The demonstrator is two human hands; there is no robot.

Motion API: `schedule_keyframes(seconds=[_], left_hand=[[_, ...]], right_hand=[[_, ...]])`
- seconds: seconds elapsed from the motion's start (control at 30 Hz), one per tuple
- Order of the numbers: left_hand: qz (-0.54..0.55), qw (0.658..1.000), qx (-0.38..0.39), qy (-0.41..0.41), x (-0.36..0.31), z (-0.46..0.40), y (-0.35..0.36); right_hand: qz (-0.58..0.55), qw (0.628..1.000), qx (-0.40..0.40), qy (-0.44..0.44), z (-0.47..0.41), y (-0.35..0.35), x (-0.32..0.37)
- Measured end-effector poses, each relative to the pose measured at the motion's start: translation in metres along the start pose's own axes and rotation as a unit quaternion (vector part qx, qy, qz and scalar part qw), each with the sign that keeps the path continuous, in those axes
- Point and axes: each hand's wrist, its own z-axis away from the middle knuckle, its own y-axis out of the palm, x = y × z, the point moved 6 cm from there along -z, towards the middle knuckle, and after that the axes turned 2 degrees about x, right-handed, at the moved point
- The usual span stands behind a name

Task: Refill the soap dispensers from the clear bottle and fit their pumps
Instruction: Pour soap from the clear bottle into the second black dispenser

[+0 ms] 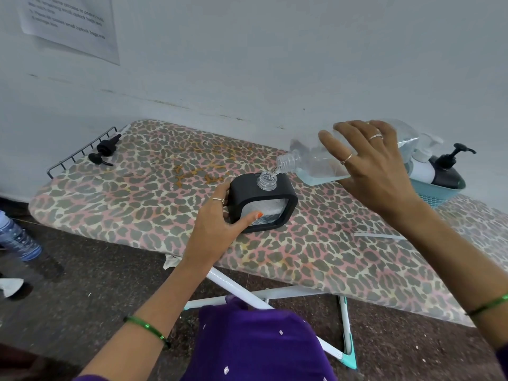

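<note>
Dispenser (264, 204) on leopard-print ironing board (137, 199) w/ white wall (275, 64) behind.

Brightness: even, soft and fairly bright; no strong source is visible.
Shadows: faint and diffuse, with a soft one under the leopard-print padded board (154, 204) on the dark speckled floor (90, 273).
Glare: mild sheen on the clear plastic bottle (308, 160); no blown-out patches.
Distortion: wide-angle bending, with the board's edges curving towards the frame corners.
Blur: the printed white paper sheet (68, 20) is unreadable, and the edges are softer than the centre.
</note>
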Motion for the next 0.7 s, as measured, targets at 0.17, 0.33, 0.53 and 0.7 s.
schedule_keyframes(seconds=[0.17,0.33,0.53,0.7], left_hand=[[0.000,1.000,0.003,-0.002,0.0003,0.0000,0.0002],[0.006,1.000,0.002,0.003,-0.0023,0.0004,-0.0002],[0.020,1.000,0.006,0.008,-0.0043,-0.0001,0.0004],[0.019,1.000,0.009,0.009,-0.0036,-0.0003,0.0007]], right_hand=[[0.001,1.000,0.003,0.001,0.0001,0.0004,-0.0001],[-0.002,1.000,0.005,0.001,0.0006,0.0002,-0.0003],[-0.005,1.000,0.004,0.002,0.0012,-0.0008,-0.0001],[-0.005,1.000,-0.004,0.005,0.0017,-0.0019,-0.0015]])
